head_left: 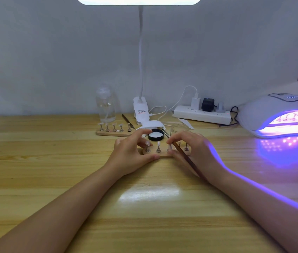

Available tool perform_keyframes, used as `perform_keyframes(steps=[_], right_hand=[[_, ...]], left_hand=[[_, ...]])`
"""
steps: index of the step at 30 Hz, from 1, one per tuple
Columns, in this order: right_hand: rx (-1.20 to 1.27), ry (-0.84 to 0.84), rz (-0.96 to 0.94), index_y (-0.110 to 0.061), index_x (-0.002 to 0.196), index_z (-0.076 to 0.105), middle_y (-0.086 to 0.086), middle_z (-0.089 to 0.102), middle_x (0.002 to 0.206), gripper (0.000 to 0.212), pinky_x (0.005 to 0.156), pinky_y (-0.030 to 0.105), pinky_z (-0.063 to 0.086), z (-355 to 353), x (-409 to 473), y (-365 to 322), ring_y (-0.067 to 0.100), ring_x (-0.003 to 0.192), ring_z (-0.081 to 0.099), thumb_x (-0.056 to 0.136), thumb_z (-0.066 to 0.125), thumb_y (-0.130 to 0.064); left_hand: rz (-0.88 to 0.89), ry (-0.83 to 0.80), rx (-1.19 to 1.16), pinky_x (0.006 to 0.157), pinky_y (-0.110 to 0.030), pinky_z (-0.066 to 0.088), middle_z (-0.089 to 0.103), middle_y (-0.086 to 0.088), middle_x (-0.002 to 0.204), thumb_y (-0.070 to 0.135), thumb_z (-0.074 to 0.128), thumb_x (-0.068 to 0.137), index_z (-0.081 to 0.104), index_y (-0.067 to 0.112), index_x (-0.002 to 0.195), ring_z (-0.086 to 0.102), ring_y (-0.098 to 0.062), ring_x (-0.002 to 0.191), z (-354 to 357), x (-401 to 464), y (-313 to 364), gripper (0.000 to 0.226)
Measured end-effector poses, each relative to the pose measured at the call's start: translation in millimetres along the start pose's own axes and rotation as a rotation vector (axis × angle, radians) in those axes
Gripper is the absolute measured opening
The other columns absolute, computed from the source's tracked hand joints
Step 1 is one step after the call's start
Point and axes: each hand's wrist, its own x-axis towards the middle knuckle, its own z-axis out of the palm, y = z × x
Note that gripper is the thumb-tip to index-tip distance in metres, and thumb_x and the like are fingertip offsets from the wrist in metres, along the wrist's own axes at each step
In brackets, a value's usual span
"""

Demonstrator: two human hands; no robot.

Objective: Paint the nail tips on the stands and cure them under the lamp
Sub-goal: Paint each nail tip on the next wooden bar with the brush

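Note:
A small wooden stand (164, 156) with several metal holders carrying clear nail tips lies at the table's middle. My left hand (131, 152) grips its left end, thumb at the front edge and fingers curled over the back. My right hand (192, 150) holds a thin brown brush (188, 159), its tip at a nail tip (169, 146) near the stand's middle. A second wooden stand (114, 132) with several nail tips sits behind, to the left. The curing lamp (279, 115) glows violet at the right, with another stand (284, 123) inside.
A black-rimmed jar lid (155, 135) and a small glass jar (178, 129) sit just behind my hands. Further back are a clear bottle (105, 104), a clip desk lamp (140, 108), a power strip (202, 114) with cables, and a spare brush (127, 121).

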Motion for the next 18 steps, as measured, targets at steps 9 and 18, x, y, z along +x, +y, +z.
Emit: perform_keyframes(steps=[9,18], right_hand=[[0.177,0.118,-0.072,-0.01,0.094,0.063,-0.011,0.064,0.083,0.021,0.074,0.022,0.051,3,-3,-14,-0.001,0.085,0.063,0.077,0.074,-0.005],[0.187,0.143,-0.178,-0.011,0.097,0.063,-0.005,0.067,0.092,0.021,0.077,0.019,0.051,7,-5,-19,0.005,0.085,0.063,0.078,0.072,-0.008]], left_hand=[[0.287,0.183,0.221,0.076,-0.025,0.017,0.058,0.016,0.102,0.061,0.066,0.064,0.064,0.026,0.104,0.051,-0.003,0.097,0,-4,9,0.053],[0.501,0.29,0.218,0.073,-0.029,0.02,0.07,0.008,0.085,0.026,0.07,0.073,0.073,0.018,0.077,0.052,-0.004,0.084,0,-6,14,0.009]])
